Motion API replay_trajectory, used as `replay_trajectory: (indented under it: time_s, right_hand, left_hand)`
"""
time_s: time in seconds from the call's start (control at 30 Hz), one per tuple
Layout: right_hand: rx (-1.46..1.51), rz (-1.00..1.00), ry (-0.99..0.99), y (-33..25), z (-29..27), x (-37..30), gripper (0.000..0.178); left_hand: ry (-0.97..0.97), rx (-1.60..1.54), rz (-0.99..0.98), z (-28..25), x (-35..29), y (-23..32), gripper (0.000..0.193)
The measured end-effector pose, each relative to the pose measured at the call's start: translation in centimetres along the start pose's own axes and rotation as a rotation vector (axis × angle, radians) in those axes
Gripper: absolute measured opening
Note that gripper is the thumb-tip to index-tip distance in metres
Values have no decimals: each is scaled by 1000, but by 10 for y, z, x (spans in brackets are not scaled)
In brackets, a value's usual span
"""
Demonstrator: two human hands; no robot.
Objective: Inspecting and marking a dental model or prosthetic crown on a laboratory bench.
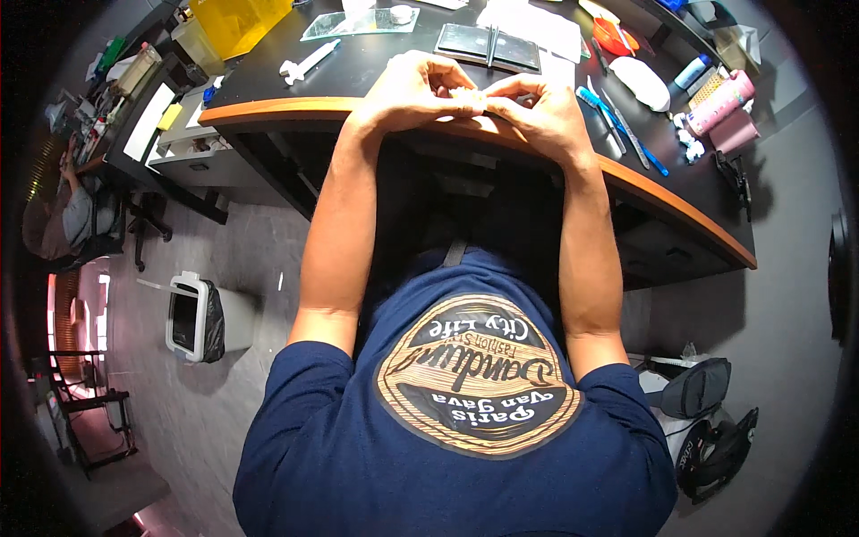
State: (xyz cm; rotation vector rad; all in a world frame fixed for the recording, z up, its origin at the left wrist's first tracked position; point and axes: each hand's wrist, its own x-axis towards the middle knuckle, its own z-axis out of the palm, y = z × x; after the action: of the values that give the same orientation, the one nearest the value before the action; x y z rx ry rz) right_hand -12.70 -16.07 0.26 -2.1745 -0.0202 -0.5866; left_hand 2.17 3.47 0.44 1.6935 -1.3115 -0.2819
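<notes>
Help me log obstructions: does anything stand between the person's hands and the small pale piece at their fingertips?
Nothing visible does. The left hand and right hand both pinch the small pale piece, partly covering it. The flat black case lies farther back on the desk, not in between.

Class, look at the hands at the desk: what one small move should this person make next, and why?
Probably shift the small pale piece a little farther in over the black desk before loosening any grip. The left hand and right hand seem to pinch it between them, close to the orange front edge, so a slip there might send it off.
</notes>
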Motion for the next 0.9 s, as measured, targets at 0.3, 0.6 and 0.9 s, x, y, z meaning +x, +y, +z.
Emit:
replay_trajectory:
  time_s: [0.3, 0.6, 0.9]
  right_hand:
    - [-1, -19, 8, -2, 1, 1, 19]
    - [-62, 1, 14, -2, -1, -1, 20]
    - [-43, 50, -8, -1, -1, 0, 21]
  left_hand:
    - [1, -24, -21, 0, 0, 2, 36]
    - [-14, -21, 3, 0, 2, -2, 38]
    - [-18, 9, 34, 0, 4, -9, 40]
